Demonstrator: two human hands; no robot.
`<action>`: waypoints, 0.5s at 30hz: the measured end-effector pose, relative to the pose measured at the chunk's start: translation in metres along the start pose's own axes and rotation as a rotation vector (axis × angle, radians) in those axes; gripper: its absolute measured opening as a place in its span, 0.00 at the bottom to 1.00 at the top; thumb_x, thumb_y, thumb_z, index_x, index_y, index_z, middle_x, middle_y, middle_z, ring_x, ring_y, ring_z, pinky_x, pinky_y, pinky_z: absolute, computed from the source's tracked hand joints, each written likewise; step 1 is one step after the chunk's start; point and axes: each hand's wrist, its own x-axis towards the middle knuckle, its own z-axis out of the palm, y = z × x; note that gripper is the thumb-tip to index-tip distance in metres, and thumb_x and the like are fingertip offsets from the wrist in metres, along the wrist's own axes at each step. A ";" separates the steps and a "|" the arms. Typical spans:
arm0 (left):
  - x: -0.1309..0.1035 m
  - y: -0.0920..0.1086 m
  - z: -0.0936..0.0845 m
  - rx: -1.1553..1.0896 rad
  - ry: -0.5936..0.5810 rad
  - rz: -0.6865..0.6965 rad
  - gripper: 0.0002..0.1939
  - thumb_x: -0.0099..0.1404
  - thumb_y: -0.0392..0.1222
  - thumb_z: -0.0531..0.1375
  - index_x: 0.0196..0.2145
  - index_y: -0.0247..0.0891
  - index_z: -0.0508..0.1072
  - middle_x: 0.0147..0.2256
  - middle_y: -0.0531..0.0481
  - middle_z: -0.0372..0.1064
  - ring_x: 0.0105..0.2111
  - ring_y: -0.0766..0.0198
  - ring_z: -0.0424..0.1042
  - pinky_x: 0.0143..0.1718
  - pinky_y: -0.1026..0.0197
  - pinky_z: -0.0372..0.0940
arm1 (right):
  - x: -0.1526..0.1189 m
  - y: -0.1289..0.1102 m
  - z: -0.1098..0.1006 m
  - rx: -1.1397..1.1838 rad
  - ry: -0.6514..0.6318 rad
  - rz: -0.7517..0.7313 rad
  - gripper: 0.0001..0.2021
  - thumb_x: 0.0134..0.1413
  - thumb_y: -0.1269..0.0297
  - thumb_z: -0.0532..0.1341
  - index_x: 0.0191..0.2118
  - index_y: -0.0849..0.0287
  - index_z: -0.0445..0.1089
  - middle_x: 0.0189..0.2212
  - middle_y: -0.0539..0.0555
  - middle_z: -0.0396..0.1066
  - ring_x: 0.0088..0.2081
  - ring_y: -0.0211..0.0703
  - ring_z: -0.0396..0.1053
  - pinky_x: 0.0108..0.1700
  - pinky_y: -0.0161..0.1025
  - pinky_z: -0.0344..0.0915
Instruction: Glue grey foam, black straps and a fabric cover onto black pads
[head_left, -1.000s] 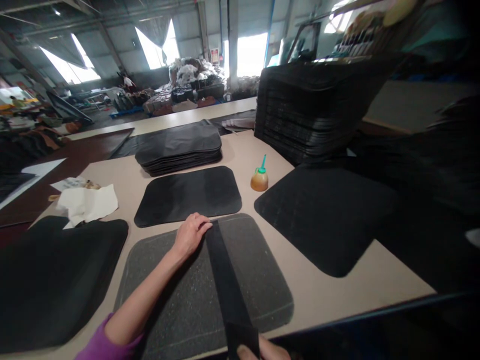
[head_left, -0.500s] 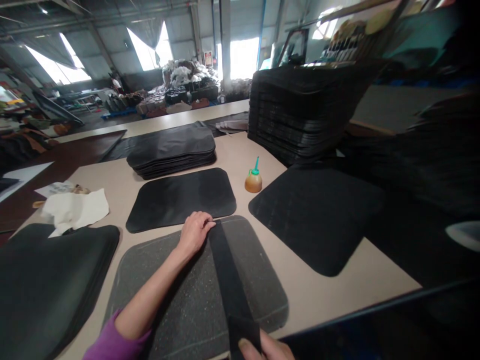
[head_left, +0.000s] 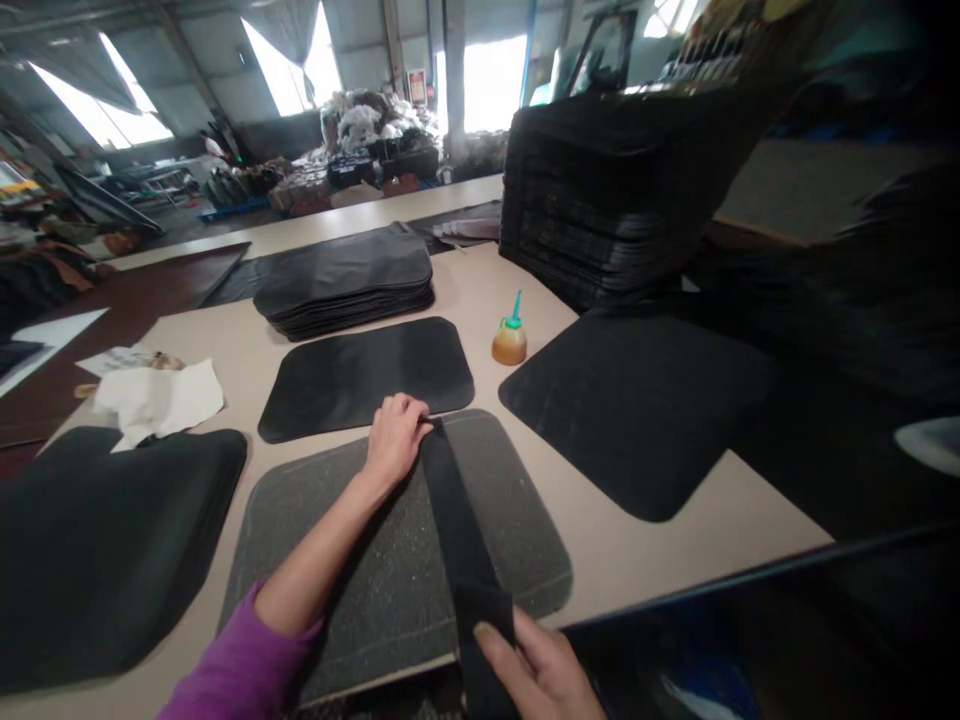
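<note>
A long black strip [head_left: 456,510] lies across a dark grey rounded mat [head_left: 345,570], running from its far edge to its near edge. At the strip's far end my left hand [head_left: 396,435] is closed, fingers pinching the end at the mat's far edge. My right hand [head_left: 536,660] grips the near end, thumb on top, where the strip hangs past the table's front edge. Just beyond the mat lies a smooth black rounded panel [head_left: 367,378]. To its right stands a small bottle [head_left: 509,344] of amber liquid with a green spout.
Stacked black panels [head_left: 345,285] sit at the back, and more [head_left: 112,550] lie at the left. A tall black stack [head_left: 585,210] rises at the back right, with a black panel [head_left: 637,410] before it. White cloth [head_left: 161,400] lies at the left on the beige tabletop [head_left: 675,560].
The view has tipped downward slightly, so the table's near edge shows more. Both hands still hold the strip's ends, and it lies in about the same place on the mat.
</note>
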 end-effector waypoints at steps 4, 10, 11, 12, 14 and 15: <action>-0.004 0.005 -0.002 0.003 -0.101 0.077 0.10 0.74 0.37 0.54 0.46 0.44 0.76 0.46 0.44 0.72 0.51 0.50 0.62 0.51 0.49 0.55 | -0.006 -0.011 0.003 0.226 0.013 0.126 0.27 0.60 0.40 0.63 0.49 0.60 0.76 0.29 0.54 0.75 0.29 0.45 0.73 0.31 0.37 0.72; -0.026 0.005 -0.010 0.061 -0.107 0.170 0.16 0.77 0.46 0.50 0.49 0.39 0.76 0.47 0.41 0.75 0.52 0.49 0.63 0.52 0.46 0.54 | -0.010 -0.003 0.000 0.387 0.050 0.220 0.28 0.55 0.42 0.69 0.50 0.61 0.74 0.32 0.54 0.76 0.28 0.40 0.72 0.30 0.35 0.70; -0.031 0.006 -0.011 0.058 -0.105 0.175 0.17 0.77 0.48 0.50 0.51 0.39 0.75 0.48 0.41 0.75 0.52 0.49 0.63 0.52 0.47 0.54 | -0.010 -0.003 0.000 0.376 0.044 0.220 0.28 0.55 0.42 0.69 0.50 0.61 0.74 0.33 0.54 0.76 0.28 0.40 0.72 0.30 0.35 0.70; -0.036 0.006 -0.012 0.055 -0.103 0.175 0.18 0.77 0.49 0.50 0.52 0.39 0.74 0.50 0.41 0.75 0.52 0.49 0.63 0.53 0.47 0.54 | -0.010 -0.003 0.001 0.363 0.036 0.217 0.27 0.55 0.42 0.69 0.50 0.61 0.74 0.34 0.54 0.77 0.29 0.40 0.72 0.30 0.35 0.70; -0.043 0.007 -0.013 0.056 -0.097 0.175 0.18 0.76 0.50 0.51 0.55 0.40 0.72 0.55 0.43 0.73 0.54 0.49 0.63 0.54 0.47 0.54 | -0.010 -0.004 0.004 0.348 0.019 0.206 0.28 0.54 0.41 0.69 0.49 0.61 0.75 0.34 0.54 0.77 0.29 0.41 0.72 0.31 0.36 0.70; -0.046 0.008 -0.013 0.060 -0.091 0.173 0.18 0.76 0.50 0.51 0.56 0.40 0.71 0.57 0.43 0.71 0.55 0.48 0.62 0.54 0.47 0.54 | -0.010 -0.005 0.007 0.348 0.013 0.199 0.28 0.53 0.41 0.69 0.49 0.61 0.75 0.33 0.54 0.77 0.28 0.41 0.72 0.31 0.36 0.70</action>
